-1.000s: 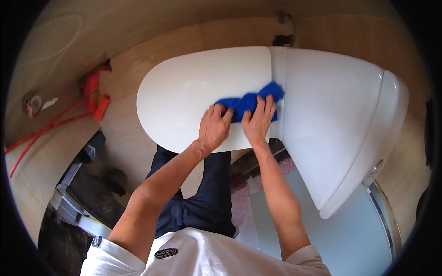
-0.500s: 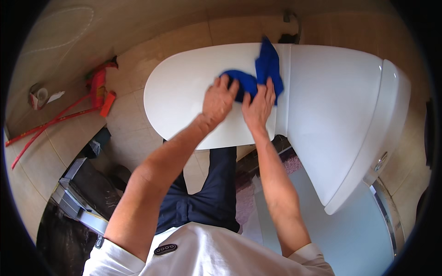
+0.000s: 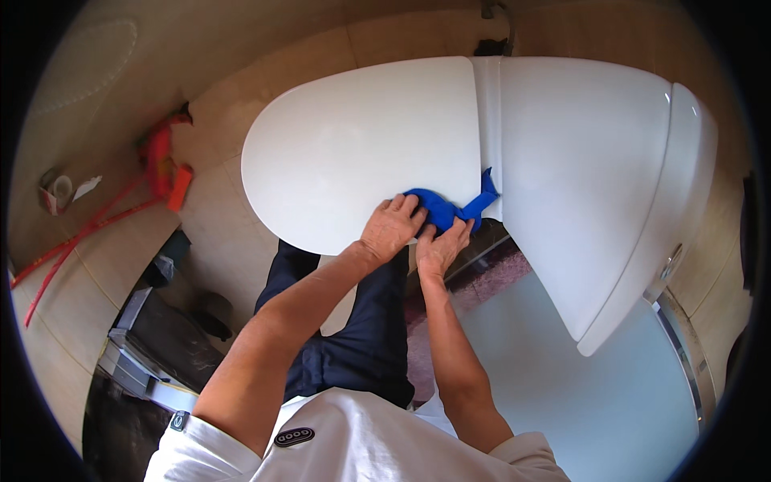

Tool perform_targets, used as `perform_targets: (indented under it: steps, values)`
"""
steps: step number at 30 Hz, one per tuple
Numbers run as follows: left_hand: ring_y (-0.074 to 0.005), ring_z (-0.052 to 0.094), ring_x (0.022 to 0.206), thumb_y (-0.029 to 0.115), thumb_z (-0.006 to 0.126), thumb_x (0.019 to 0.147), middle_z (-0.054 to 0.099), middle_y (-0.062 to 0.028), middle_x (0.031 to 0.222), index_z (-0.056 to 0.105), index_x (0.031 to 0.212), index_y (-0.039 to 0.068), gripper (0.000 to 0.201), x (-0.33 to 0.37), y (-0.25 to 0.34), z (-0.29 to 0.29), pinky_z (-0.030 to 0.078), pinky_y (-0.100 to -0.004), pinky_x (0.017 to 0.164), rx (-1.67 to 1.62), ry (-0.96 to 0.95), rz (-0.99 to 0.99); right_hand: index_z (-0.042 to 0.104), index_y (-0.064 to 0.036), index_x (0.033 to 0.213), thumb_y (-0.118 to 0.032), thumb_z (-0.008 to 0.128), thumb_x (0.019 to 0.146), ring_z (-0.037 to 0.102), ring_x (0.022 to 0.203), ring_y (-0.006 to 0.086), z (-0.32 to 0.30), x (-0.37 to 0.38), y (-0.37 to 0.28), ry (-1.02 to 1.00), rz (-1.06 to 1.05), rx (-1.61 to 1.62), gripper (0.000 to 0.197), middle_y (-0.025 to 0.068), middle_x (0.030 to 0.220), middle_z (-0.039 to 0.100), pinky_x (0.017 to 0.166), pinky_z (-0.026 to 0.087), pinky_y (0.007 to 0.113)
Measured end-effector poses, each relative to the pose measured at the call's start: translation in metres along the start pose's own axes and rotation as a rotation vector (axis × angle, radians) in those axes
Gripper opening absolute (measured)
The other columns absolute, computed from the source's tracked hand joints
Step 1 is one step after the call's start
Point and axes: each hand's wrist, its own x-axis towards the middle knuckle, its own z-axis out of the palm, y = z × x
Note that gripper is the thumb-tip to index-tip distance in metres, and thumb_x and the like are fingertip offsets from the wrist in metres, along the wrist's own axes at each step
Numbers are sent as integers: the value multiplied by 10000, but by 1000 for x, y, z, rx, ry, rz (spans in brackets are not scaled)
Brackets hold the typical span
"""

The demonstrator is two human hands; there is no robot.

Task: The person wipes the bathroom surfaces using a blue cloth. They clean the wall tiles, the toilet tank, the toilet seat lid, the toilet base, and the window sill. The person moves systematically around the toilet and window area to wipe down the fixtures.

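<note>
A blue cloth (image 3: 436, 210) lies bunched at the near edge of the closed white toilet lid (image 3: 345, 145), close to the hinge end. My left hand (image 3: 391, 228) presses on the cloth's left part with curled fingers. Just to its right, my right hand (image 3: 442, 247) grips the cloth's near edge, thumb and fingers on it. One twisted end of the cloth sticks up toward the white toilet tank (image 3: 578, 161). The undersides of both hands' fingers are partly hidden.
Red-handled tools (image 3: 161, 165) lean at the far left by a paper roll (image 3: 60, 189). A dark bin-like box (image 3: 165, 341) stands at lower left. A frosted glass panel (image 3: 554, 361) is below the tank, beside a pink mat (image 3: 490, 281). A pipe (image 3: 507, 24) runs behind the toilet.
Both hands have moved toward me with the blue cloth, from the middle of the lid to its near edge. The cloth's upright end has folded down and bunched up.
</note>
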Motion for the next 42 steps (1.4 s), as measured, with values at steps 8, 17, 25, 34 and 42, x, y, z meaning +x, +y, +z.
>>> perform_targets:
  steps: [8,17,25,34,42]
  values:
    - [-360,585,989,-42,625,747,548,-144,1162,570,1297,113,574,31,-68,-63,583,-436,697,5,186,-157,483,16,1264,-299,714,821,285,1377,505,25,72,-94,49,-344,66,590,365,1470,323,1125,244,564]
    - [-351,577,1043,-67,642,763,555,-143,1170,597,1312,129,585,46,-121,-113,574,-440,735,36,318,-410,467,-176,1449,-345,673,846,213,1430,489,65,115,-194,-28,-566,-211,659,333,1543,231,1144,188,626]
    - [-366,534,1118,33,675,818,526,-144,1221,563,1344,125,546,-61,-160,-113,540,-444,823,15,346,-674,588,-281,1356,-247,718,781,223,1432,459,107,37,-253,-220,-828,-155,590,231,1554,284,1158,161,633]
    - [-381,512,1124,37,693,798,507,-179,1208,483,1386,48,624,-101,-168,-103,531,-452,818,30,361,-691,660,-237,1242,-148,738,749,206,1448,426,127,-7,-274,-324,-829,-56,507,200,1542,310,1185,112,615]
    - [-403,530,1044,17,667,765,505,-207,1133,454,1353,-52,630,-94,-168,-112,550,-466,731,113,249,-594,669,-217,1224,-67,722,746,248,1443,377,124,-5,-272,-327,-799,4,504,158,1530,349,1202,145,549]
